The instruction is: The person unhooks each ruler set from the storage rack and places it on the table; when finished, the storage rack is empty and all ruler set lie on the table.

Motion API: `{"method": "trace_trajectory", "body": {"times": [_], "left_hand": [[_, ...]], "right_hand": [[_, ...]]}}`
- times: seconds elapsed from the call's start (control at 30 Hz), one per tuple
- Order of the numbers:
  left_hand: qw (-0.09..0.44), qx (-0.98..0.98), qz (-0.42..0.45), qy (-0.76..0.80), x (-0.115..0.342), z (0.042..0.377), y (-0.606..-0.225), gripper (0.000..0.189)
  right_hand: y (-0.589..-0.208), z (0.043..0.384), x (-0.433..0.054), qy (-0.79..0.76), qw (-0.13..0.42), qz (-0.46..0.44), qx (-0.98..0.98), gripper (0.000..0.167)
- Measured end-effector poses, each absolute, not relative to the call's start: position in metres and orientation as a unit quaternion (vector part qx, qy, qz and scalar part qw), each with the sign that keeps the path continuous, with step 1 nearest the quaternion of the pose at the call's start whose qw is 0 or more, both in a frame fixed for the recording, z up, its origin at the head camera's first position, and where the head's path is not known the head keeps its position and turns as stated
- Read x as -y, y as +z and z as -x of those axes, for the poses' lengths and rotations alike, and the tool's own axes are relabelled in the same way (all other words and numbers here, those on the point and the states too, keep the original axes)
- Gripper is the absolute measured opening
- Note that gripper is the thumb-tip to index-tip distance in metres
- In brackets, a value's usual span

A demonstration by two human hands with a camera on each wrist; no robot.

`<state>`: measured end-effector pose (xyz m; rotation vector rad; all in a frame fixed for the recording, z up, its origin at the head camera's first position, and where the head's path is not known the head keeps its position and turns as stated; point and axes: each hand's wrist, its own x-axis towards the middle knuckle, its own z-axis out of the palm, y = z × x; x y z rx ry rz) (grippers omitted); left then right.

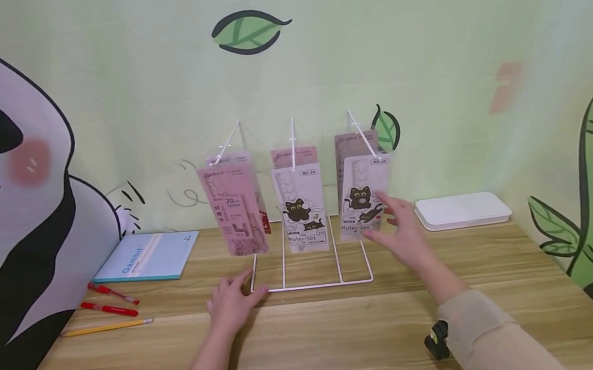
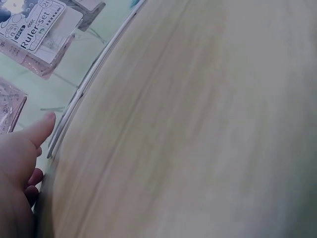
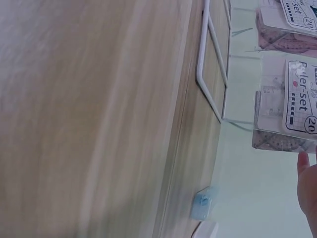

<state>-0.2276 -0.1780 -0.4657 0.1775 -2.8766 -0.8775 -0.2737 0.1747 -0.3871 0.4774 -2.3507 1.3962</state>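
Note:
A white wire display rack stands on the table, with ruler-set packets hanging from its three hooks. My left hand rests at the rack's front left corner, thumb and index finger spread about the wire. Beside the right-hand cat-print ruler set is my right hand, fingers apart at the packet's right edge and thumb near its lower corner. Whether the fingertips touch it is unclear. Another cat-print ruler set hangs in the middle, and a pink ruler set on the left. More packets hang behind the front ones.
A blue notebook, two red pens and a yellow pencil lie at the left. A white flat case sits at the back right. Behind the table rises a printed green backdrop.

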Motion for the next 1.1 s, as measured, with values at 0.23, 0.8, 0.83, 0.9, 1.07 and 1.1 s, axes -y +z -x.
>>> {"method": "trace_trajectory", "body": {"times": [0.23,0.8,0.83,0.9,1.07,1.1], "left_hand": [[0.066,0.955,-0.06,-0.283,0.176,0.228,-0.468,0.06],[0.073,0.957,-0.058,-0.273,0.176,0.229,-0.465,0.053],[0.073,0.957,-0.059,-0.274,0.176,0.229,-0.465,0.053],[0.072,0.957,-0.063,-0.276,0.176,0.229,-0.466,0.053],[0.074,0.957,-0.065,-0.273,0.177,0.228,-0.467,0.054],[0.076,0.957,-0.065,-0.273,0.177,0.227,-0.467,0.054]], "right_hand": [[-0.386,0.275,-0.173,0.485,0.176,-0.147,0.844,0.087],[-0.374,0.264,-0.191,0.467,0.248,-0.08,0.845,0.064],[-0.374,0.263,-0.192,0.462,0.251,-0.077,0.848,0.064],[-0.373,0.262,-0.195,0.455,0.252,-0.074,0.851,0.064],[-0.37,0.255,-0.199,0.444,0.26,-0.081,0.853,0.064],[-0.37,0.253,-0.199,0.444,0.262,-0.084,0.853,0.064]]}}
